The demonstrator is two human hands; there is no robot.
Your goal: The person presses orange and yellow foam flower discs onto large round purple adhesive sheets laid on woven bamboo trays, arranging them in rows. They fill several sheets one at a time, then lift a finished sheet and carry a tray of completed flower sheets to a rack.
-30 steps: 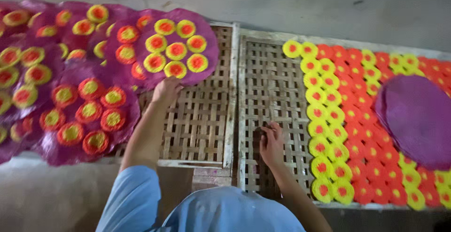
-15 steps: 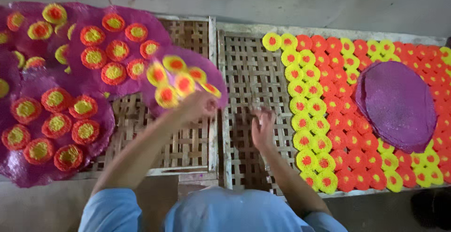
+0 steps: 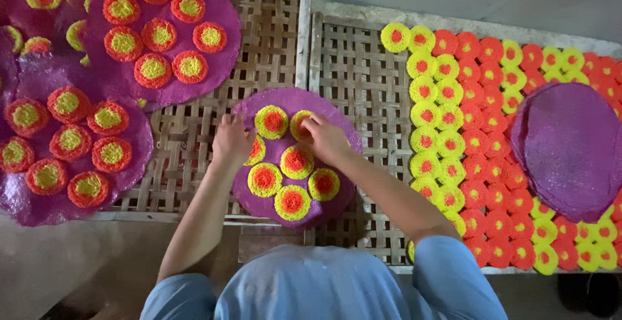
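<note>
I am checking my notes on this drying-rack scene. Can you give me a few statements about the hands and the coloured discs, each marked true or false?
1. Both hands, left hand and right hand, rest on the round purple sheet with yellow-and-red discs. True.
2. That sheet lies on the woven bamboo racks, across the gap between them. True.
3. The plain purple sheet stack lies at the far left. False: it lies at the right, on the rows of loose discs.
4. The purple sheets at the left carry no discs. False: each carries orange discs with yellow centres.
</note>
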